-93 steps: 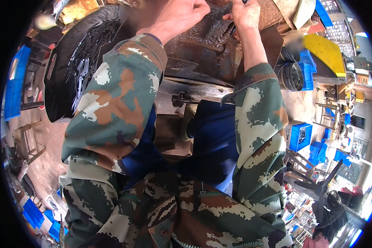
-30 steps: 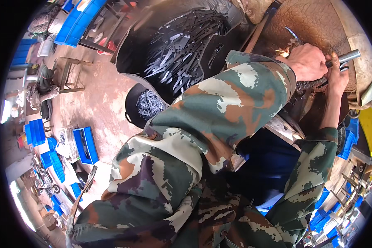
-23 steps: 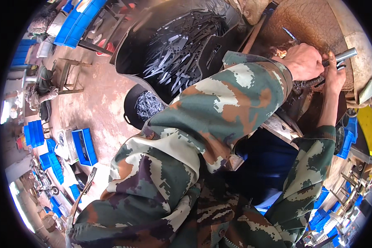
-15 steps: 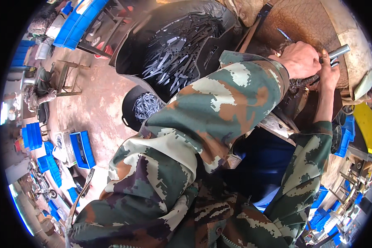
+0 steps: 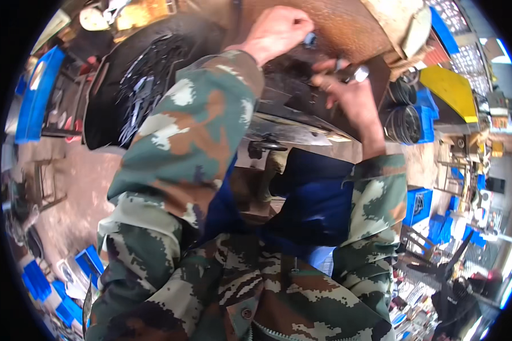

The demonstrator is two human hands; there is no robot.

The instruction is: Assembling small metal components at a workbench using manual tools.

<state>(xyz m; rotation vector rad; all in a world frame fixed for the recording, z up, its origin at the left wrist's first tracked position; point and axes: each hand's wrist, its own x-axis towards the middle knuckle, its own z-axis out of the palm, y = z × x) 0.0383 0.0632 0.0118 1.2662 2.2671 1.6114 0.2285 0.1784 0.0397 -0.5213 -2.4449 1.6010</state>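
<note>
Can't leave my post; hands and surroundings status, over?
Left hand curled by bluish piece. Right hand, blurred, at shiny-ended tool. Dark strips heaped left, clear of hands.

one metal rod [image 5: 359,74], two camouflage sleeves [image 5: 176,133]

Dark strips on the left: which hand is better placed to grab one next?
Likely the left hand: it is nearer the dark strips, while the right hand is farther and seems to hold a silver-ended tool.
</note>
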